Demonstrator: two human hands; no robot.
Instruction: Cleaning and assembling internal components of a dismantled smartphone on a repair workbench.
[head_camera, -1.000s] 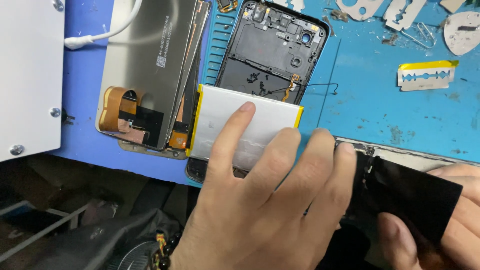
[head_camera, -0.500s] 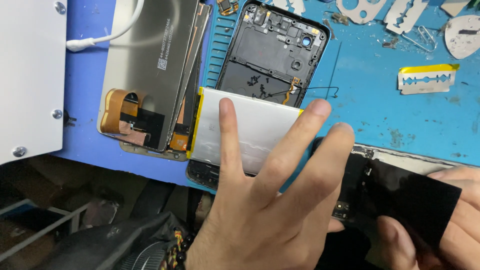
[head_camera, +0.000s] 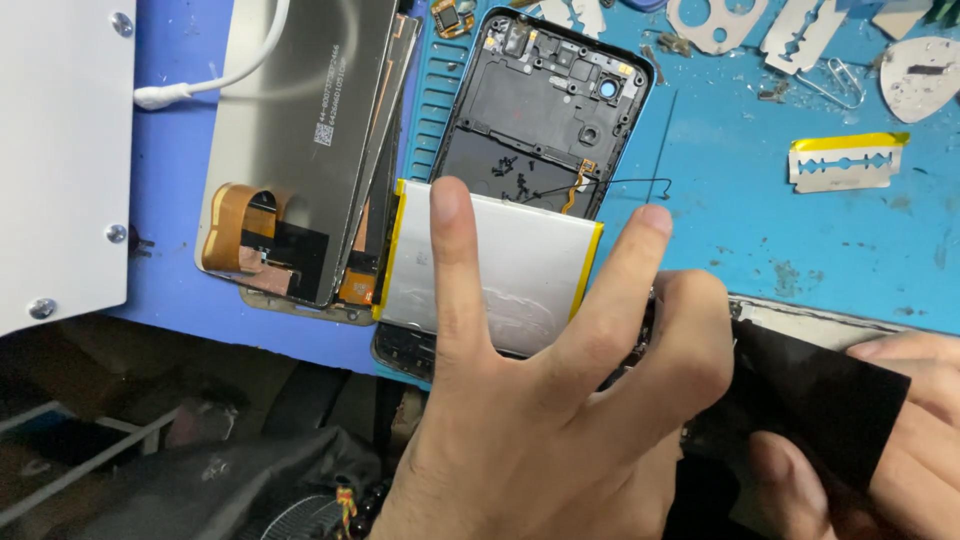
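Observation:
My left hand (head_camera: 540, 420) reaches up from the bottom middle with its fingers spread. One finger lies flat on a silver battery with yellow edges (head_camera: 510, 270), and another touches the battery's right edge. The battery rests across the lower end of an opened black phone frame (head_camera: 540, 110). A bent finger of the same hand presses on a black sheet (head_camera: 810, 400) at the lower right. My right hand (head_camera: 900, 440) grips that sheet from the right, thumb underneath. A pale strip of a panel shows along the sheet's top edge.
A grey display panel with orange flex cables (head_camera: 300, 130) lies left of the frame on the blue mat (head_camera: 780, 230). A white cable (head_camera: 200, 88) crosses it. A white metal box (head_camera: 55, 150) stands far left. A razor blade (head_camera: 845, 162) and metal picks lie top right. The mat's front edge drops to dark clutter.
My left hand has slid up and spread its fingers, so one now lies along the battery. My right hand stays on the black sheet.

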